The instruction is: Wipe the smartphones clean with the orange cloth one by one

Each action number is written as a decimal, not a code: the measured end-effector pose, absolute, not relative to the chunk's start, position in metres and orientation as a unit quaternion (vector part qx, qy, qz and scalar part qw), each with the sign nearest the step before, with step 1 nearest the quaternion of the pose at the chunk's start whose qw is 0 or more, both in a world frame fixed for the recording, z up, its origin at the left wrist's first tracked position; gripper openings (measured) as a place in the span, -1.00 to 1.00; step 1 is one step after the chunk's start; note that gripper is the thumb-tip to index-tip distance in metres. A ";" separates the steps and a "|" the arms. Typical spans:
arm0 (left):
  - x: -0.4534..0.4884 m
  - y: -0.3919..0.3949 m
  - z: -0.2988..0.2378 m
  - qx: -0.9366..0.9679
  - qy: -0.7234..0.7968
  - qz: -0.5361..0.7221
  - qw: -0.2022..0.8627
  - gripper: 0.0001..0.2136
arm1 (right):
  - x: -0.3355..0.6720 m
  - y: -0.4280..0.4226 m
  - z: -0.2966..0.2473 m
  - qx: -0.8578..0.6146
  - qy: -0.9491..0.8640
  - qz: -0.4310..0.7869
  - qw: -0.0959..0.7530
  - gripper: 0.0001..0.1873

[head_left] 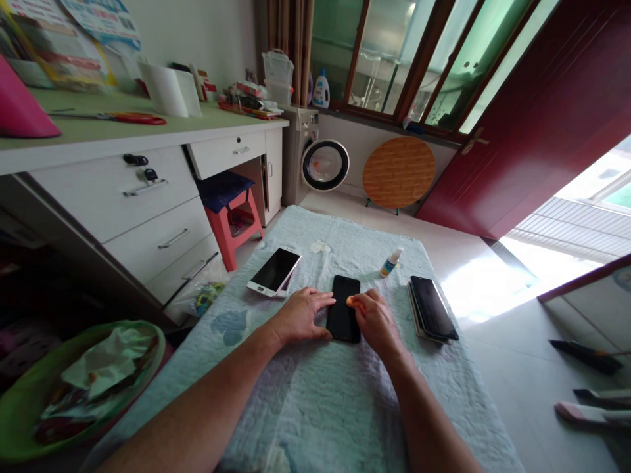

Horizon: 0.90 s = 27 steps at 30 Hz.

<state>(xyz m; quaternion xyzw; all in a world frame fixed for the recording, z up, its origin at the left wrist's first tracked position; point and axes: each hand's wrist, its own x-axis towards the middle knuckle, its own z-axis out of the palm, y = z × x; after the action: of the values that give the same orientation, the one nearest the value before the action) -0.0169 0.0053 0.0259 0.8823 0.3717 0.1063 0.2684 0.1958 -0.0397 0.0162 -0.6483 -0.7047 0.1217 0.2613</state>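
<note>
We observe a washing machine [294,151], its door [325,165] open; a round wooden panel [399,172] standing on edge near the wall [355,135]; a pink stool [224,238] bearing a dark cushion [224,189]; and a green bin [20,424] holding crumpled paper [106,368].

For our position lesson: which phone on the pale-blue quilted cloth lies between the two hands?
The lone black rectangular phone; the white phone left and dark phone right are each stacked.

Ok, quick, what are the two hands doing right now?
Left hand: open, touching the left edge of the black phone.
Right hand: closed, holding a small orange thing against the phone; can't tell what it is.
</note>
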 end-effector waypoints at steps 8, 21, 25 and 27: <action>-0.017 0.007 0.023 0.882 0.374 0.104 0.268 -0.30 | 0.167 -0.054 0.028 -0.579 -0.773 0.146 0.214 -0.74; -0.012 0.002 0.024 0.882 0.386 0.123 0.239 -0.28 | 0.191 -0.060 0.049 -0.586 -0.759 0.241 0.152 -0.78; -0.012 0.001 0.024 0.882 0.385 0.123 0.241 -0.27 | 0.195 -0.055 0.041 -0.607 -0.745 0.215 0.177 -0.75; -0.012 0.001 0.024 0.882 0.386 0.123 0.239 -0.27 | 0.195 -0.052 0.036 -0.613 -0.739 0.205 0.191 -0.75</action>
<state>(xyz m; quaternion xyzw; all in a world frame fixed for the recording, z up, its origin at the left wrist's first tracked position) -0.0124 0.0009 0.0243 0.8825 0.3859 0.1226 0.2394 0.1946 -0.0517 0.0363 -0.6126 -0.7390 0.2054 0.1909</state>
